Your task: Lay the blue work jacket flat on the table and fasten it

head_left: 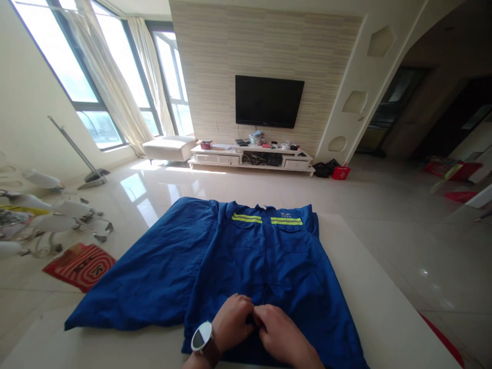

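White surface [361, 279] carries blue jacket [298, 269], front up, collar toward far edge. Blue cloth [149, 266] alongside, toward left edge. Right hand [282, 332], left hand [232, 319] meeting, fingers curled, pinching jacket's front opening. Watch [202, 336] on left wrist.

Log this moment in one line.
left hand: curled at yellow-striped blue fabric jacket | right hand: curled beside left | jacket: on white table

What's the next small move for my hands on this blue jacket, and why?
Perhaps move the left hand and right hand up the blue jacket and press its front opening closed: it looks slightly parted just above where they meet.
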The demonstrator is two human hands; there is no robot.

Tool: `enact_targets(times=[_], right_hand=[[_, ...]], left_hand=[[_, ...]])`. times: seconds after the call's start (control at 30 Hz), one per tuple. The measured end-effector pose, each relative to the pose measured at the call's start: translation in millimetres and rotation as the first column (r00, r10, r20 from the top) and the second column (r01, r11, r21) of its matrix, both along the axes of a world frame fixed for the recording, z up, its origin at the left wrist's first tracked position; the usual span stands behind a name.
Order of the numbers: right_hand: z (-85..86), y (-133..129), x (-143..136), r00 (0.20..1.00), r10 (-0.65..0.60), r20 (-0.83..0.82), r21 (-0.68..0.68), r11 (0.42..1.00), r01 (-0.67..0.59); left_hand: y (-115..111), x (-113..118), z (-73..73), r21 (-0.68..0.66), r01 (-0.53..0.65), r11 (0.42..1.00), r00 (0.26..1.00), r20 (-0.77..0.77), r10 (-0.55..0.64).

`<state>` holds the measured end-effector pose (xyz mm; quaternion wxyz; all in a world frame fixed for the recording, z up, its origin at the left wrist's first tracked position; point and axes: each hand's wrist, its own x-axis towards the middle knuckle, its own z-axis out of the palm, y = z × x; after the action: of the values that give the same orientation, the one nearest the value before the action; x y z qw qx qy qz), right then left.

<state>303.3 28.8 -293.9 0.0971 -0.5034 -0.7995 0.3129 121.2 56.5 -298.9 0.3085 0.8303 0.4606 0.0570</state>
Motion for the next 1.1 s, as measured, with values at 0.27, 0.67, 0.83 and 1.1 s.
enact_targets(times=[0.27, 0.67, 0.83, 1.1], right_hand=[[1.2, 3, -3, 0.999, -0.034, 0.039, 0.002, 0.999, 0.034], [-22.7, 5, 29, 0.927, -0.103, 0.362, -0.181, 0.967, 0.178], [-36.9, -10, 35, 0.889, -0.014, 0.458, -0.266, 0.952, 0.152], [-22.8, -15, 76, 0.976, 0.03, 0.216, -0.273, 0.962, 0.031]], left_hand=[[-1, 0, 2.3, 0.04, -0.001, 0.999, 0.999, 0.036, -0.001], [2, -31, -30.4, -0.047, -0.237, 0.97, 0.971, -0.049, 0.235], [-16, -33, -47.1, -0.123, -0.185, 0.975, 0.95, -0.277, 0.145], [-19, -47, -14.7, -0.2, -0.131, 0.971, 0.962, -0.263, 0.076]])
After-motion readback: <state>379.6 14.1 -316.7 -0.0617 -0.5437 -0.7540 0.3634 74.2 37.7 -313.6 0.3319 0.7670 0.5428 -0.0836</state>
